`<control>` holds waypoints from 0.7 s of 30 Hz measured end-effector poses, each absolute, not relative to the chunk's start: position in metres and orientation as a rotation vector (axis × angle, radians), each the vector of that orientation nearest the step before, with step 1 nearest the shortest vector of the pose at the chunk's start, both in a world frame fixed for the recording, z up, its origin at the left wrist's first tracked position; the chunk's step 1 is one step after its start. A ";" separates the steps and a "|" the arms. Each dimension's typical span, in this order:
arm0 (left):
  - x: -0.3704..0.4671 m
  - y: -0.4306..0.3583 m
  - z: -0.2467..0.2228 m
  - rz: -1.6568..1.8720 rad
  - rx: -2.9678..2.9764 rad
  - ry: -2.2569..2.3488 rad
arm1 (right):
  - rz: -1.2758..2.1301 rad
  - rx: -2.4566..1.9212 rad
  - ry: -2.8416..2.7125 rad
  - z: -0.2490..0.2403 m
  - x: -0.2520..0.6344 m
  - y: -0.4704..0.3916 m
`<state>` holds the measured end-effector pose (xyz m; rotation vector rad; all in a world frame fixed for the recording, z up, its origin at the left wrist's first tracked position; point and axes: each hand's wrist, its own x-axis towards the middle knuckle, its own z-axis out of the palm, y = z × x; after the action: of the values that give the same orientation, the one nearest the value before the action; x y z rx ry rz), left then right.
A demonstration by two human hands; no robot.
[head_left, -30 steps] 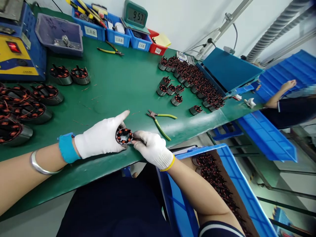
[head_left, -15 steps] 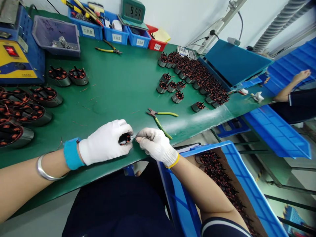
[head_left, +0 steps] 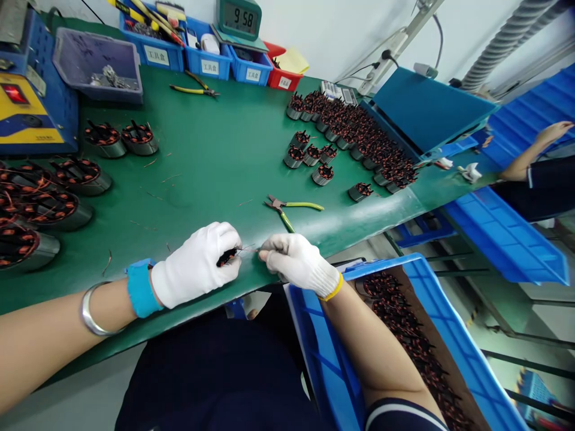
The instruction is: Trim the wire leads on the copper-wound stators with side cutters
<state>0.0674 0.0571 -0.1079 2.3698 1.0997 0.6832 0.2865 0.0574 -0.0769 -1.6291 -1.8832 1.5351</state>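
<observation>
My left hand [head_left: 197, 263], in a white glove, is wrapped around a motor stator [head_left: 227, 256] with black and copper-coloured windings; most of it is hidden by the glove. Thin wires [head_left: 246, 248] stick out of the stator toward my right hand [head_left: 291, 260]. That hand wears a white glove with a yellow cuff, and its thumb and forefinger pinch the wire ends. Just beyond it on the green table lies a pair of diagonal cutters [head_left: 281, 206] with green handles, partly covered by the right glove.
Many stators [head_left: 359, 137] stand at the right back, and several larger-looking ones [head_left: 58, 203] at the left. A blue crate [head_left: 422, 281] of stators sits beside my right arm. Tool boxes [head_left: 157, 55] and another pair of pliers [head_left: 195, 90] are at the back. A co-worker's arm [head_left: 534, 152] shows at far right.
My right hand has moved a little to the right, away from the stator, with more wire showing between the hands. It now covers part of the cutters' handle. The clock turned from 9:57 to 9:58.
</observation>
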 end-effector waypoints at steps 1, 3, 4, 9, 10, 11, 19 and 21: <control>0.067 0.057 -0.109 0.688 2.373 1.096 | 1.486 -1.622 -2.034 -0.073 0.289 0.056; 0.067 0.057 -0.109 0.683 2.379 1.086 | 1.301 -1.613 -2.194 -0.063 0.290 0.056; 0.067 0.057 -0.109 0.675 2.381 1.083 | 1.168 -1.633 -2.188 -0.058 0.289 0.058; 0.068 0.058 -0.100 0.607 2.370 1.100 | 1.295 -1.579 -2.240 -0.053 0.266 0.083; 0.069 0.058 -0.098 0.602 2.364 1.110 | 1.515 -1.523 -2.238 -0.056 0.261 0.088; 0.069 0.058 -0.097 0.603 2.359 1.118 | 1.725 -1.465 -2.182 -0.060 0.258 0.093; 0.069 0.058 -0.098 0.593 2.303 1.166 | 2.251 -1.222 -1.712 -0.080 0.255 0.099; 0.069 0.058 -0.098 0.578 2.294 1.186 | 2.175 -1.283 -1.693 -0.079 0.253 0.095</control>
<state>0.0686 0.0581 -0.0981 2.2935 1.1864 0.5778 0.2534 0.0945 -0.0794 -1.2826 -1.6932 2.1754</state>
